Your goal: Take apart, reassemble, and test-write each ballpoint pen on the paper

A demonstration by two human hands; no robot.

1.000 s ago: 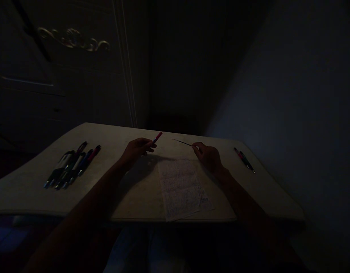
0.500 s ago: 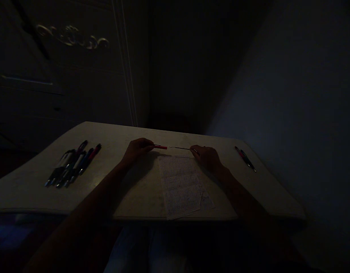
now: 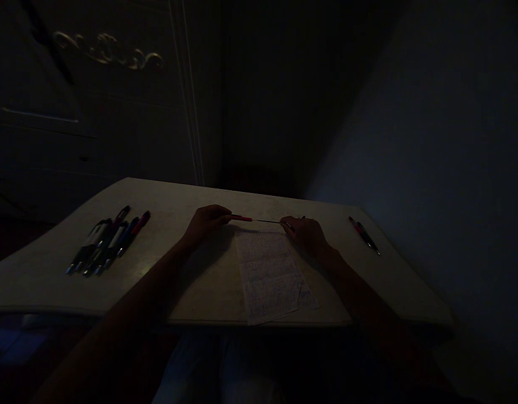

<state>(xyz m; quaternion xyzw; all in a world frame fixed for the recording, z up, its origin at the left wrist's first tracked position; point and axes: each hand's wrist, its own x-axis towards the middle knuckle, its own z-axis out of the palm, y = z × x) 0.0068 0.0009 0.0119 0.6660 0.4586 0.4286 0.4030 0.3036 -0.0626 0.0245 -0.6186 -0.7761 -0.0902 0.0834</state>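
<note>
My left hand (image 3: 209,221) is closed on a red pen barrel (image 3: 243,219), its end sticking out to the right past the fingertips. Facing it, my right hand (image 3: 303,231) pinches a thin dark pen refill (image 3: 269,221), whose pale tip points left. That tip meets the end of the barrel, or lies partly inside it; I cannot tell which. A short dark piece also shows under the right fingers, too dim to name. Both hands are just above the table, beyond the written paper (image 3: 269,275).
Several pens (image 3: 107,238) lie bunched on the left of the pale table (image 3: 170,196). Two more pens (image 3: 363,235) rest near its right edge. Dark furniture with a scroll ornament (image 3: 109,50) stands behind at left, a wall (image 3: 444,140) at right.
The red barrel has moved slightly right with my left hand, closing the gap to the refill tip. My right hand has hardly moved.
</note>
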